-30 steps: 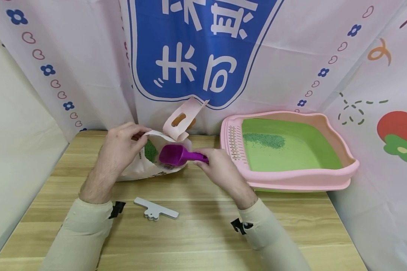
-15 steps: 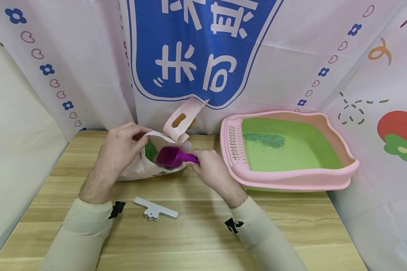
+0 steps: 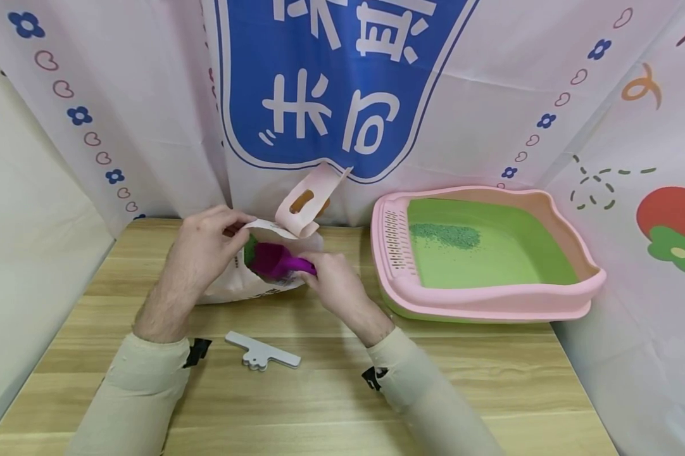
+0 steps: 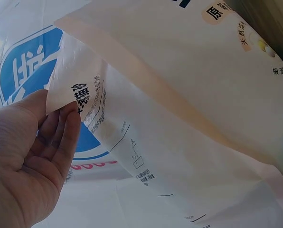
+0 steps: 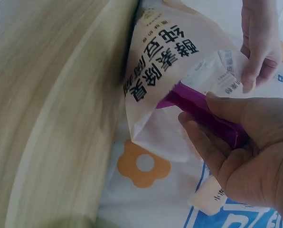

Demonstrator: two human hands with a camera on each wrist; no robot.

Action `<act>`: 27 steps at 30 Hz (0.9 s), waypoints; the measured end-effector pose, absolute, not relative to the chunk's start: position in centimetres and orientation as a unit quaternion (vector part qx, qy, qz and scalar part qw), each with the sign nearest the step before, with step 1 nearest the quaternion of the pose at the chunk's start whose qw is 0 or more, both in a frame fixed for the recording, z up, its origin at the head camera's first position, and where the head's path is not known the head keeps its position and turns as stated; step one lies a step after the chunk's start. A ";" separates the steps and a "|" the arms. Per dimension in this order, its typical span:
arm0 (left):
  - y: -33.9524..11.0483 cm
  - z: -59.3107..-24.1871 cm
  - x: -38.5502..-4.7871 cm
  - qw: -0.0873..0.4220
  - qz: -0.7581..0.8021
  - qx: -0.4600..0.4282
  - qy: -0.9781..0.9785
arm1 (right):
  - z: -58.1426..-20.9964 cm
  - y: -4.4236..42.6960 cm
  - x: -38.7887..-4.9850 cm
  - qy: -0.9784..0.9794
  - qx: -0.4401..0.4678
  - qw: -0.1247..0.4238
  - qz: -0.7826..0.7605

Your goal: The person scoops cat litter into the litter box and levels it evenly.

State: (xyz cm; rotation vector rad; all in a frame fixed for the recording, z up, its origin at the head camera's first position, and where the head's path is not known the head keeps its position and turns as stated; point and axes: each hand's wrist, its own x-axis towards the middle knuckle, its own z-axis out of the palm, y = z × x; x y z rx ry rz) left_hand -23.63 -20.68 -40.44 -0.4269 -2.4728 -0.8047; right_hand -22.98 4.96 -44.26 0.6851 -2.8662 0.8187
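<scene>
At the table's back left lies an open paper bag [image 3: 228,286] with green granules [image 3: 250,248] inside. My left hand [image 3: 202,253] pinches the edge of its mouth; in the left wrist view, thumb and fingers [image 4: 37,152] hold the bag's printed corner [image 4: 68,80]. The purple scoop [image 3: 271,261] has its bowl in the bag's mouth, touching or close over the granules. Its handle is gripped by my right hand [image 3: 342,288]. The right wrist view shows the right hand [image 5: 246,137] around the purple handle [image 5: 198,107], the bowl hidden by the bag [image 5: 155,61].
A pink-rimmed green tray [image 3: 490,297] stands at the right with a patch of green granules [image 3: 453,236] in it. A grey clip [image 3: 263,352] lies in front of the bag on the wooden table [image 3: 320,405]. A printed curtain [image 3: 490,95] hangs behind.
My right hand has moved left with the scoop, taking its bowl deeper into the bag's mouth. The left hand has stayed in place on the bag's edge.
</scene>
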 end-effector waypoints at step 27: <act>-20.7 -40.5 -23.6 0.248 -0.293 -0.165 -0.909 | -46.1 2.0 -24.3 -0.914 0.236 0.019 0.329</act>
